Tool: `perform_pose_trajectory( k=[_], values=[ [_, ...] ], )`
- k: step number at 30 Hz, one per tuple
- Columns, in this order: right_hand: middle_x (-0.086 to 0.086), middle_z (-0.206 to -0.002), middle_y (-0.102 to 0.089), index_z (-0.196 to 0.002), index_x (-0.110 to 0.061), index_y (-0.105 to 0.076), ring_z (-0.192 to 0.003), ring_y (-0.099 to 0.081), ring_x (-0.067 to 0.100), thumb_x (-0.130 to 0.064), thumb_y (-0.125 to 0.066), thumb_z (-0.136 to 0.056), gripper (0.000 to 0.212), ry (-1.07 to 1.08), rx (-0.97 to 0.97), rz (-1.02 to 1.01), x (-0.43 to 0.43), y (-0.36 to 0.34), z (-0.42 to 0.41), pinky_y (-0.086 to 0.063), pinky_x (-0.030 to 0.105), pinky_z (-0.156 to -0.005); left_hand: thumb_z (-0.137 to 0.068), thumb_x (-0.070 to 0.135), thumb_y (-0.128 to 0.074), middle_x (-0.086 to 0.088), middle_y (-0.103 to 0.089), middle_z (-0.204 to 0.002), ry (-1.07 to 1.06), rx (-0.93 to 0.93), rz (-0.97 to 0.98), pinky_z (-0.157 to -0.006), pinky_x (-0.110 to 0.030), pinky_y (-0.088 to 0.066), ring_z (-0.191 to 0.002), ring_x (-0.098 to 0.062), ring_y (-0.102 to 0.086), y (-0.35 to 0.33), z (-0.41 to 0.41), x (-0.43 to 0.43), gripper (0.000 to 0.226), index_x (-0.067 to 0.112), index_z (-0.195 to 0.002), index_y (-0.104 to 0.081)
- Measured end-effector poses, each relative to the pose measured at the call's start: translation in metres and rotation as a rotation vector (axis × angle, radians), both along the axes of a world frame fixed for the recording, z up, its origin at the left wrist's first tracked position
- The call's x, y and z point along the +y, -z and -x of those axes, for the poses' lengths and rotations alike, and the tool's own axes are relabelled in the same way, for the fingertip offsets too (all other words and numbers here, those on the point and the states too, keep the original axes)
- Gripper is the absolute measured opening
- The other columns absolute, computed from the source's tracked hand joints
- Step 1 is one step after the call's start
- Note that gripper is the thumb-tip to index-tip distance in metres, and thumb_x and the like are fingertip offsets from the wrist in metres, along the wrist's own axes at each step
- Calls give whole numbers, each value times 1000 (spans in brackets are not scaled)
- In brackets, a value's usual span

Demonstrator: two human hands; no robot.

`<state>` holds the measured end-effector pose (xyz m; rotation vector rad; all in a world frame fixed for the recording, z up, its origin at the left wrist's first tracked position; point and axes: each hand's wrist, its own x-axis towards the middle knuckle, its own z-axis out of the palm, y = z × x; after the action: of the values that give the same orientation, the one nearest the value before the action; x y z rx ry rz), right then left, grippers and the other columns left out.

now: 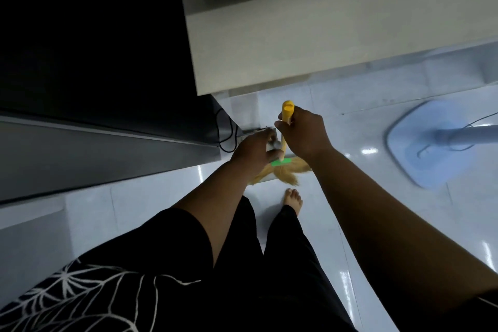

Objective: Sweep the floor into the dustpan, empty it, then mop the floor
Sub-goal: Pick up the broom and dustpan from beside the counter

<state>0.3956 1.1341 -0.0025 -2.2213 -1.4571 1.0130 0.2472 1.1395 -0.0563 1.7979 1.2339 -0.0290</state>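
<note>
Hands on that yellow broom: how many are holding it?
2. The right hand grips the top of the yellow broom; the left hand holds lower down, just above the bristles.

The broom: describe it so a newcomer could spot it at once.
Start at the pale counter and drop to the glossy floor below its corner. The broom, with straw-coloured bristles, a green band and a yellow handle, is gripped by both hands, unlike the blue fan base beside it.

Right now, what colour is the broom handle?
Yellow; the broom handle shows best in the head view, its only view.
</note>
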Motion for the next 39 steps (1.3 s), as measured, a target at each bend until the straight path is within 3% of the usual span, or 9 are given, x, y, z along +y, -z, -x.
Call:
perform_pose_trajectory(
  k=[3, 6, 10, 14, 18, 20, 28, 35, 39],
  values=[
    [8, -93, -73, -97, -7, -68, -87, -67, 25, -26, -62, -91, 21, 13, -9, -67, -20, -7, -4, -50, 30, -79, -93, 28, -59, 0, -65, -101, -3, 27, -96, -79, -31, -50, -95, -24, -63, -4, -14, -3, 23, 16, -111, -53],
    [11, -92, -73, -98, -4, -67, -83, -68, 27, -27, -61, -93, 24, 0, -47, -148, -36, -25, -15, -53, 32, -77, -96, 25, -58, 1, -65, -100, -47, 15, -145, -79, -22, -44, -96, -20, -63, -15, -20, -10, 26, 16, -120, -55],
    [13, -84, -70, -97, -4, -64, -79, -66, 31, -31, -61, -93, 28, -18, -86, -236, -59, -67, -36, -53, 38, -71, -95, 23, -58, -6, -67, -94, -62, -65, -152, -81, -32, -52, -89, -22, -63, -45, -29, -17, 17, 9, -106, -59],
    [13, -83, -68, -98, -4, -61, -78, -64, 32, -32, -59, -94, 29, -13, -96, -277, -88, -116, -52, -52, 41, -69, -94, 17, -61, -2, -63, -88, -20, -132, -202, -72, -8, -39, -82, -12, -56, -86, -44, -28, 12, 6, -98, -59],
    [13, -85, -67, -101, -5, -58, -79, -62, 33, -33, -53, -97, 29, -30, -152, -315, -117, -165, -64, -51, 41, -69, -95, 18, -58, -12, -64, -86, 72, -158, -235, -74, -33, -45, -79, -25, -58, -123, -62, -40, 14, 5, -93, -56],
    [13, -84, -66, -101, -6, -57, -77, -60, 33, -34, -51, -98, 29, -23, -175, -339, -130, -188, -69, -49, 40, -68, -95, 21, -57, -12, -64, -84, 119, -155, -237, -73, -37, -46, -78, -26, -59, -136, -71, -43, 16, 6, -91, -54],
    [7, -81, -63, -100, -9, -55, -74, -59, 26, -34, -50, -98, 25, 217, -217, -315, -170, -245, -71, -48, 37, -66, -93, 24, -56, -3, -61, -79, 317, -203, -200, -71, -35, -44, -80, -25, -57, -173, -118, -51, 18, 9, -83, -56],
    [10, -87, -65, -101, -9, -56, -79, -61, 27, -33, -51, -98, 24, 513, -226, -213, -221, -246, -62, -51, 39, -73, -96, 31, -54, -3, -65, -86, 605, -229, -201, -73, -37, -50, -80, -22, -59, -181, -146, -83, 20, 12, -93, -59],
    [5, -83, -60, -101, -11, -54, -73, -54, 23, -32, -51, -98, 21, 645, -247, -186, -259, -246, -54, -36, 28, -63, -97, 30, -53, -4, -66, -90, 735, -253, -184, -73, -35, -49, -82, -22, -60, -185, -162, -118, 19, 13, -97, -61]
  ],
)
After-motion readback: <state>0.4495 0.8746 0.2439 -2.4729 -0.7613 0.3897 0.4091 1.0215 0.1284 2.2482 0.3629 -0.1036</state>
